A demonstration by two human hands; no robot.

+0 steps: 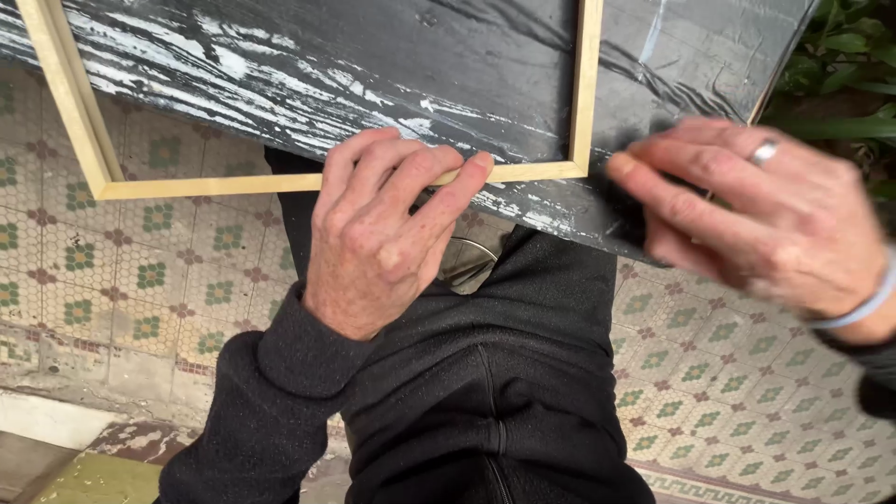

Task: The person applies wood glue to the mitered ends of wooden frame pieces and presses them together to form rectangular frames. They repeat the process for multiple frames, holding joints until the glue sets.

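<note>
Left hand (pixel 378 238): knuckles up, fingers curled, fingertips pressed on lower rail of pale wooden frame (pixel 280 182), at 12 o'clock. Right hand (pixel 770 210): at 3 o'clock, blurred, fingers pinched narrow against black board (pixel 308 65), grip contents indiscernible

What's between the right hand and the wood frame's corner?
Nothing visible. The right hand hovers over the black plastic-covered board, fingertips just right of the wood frame corner. The left hand already presses the frame's bottom rail, further left.

Pale wooden frame (pixel 308 180) on black, white-streaked board (pixel 373 65); floor tiles (pixel 140 271) cream with green floral motifs.
</note>
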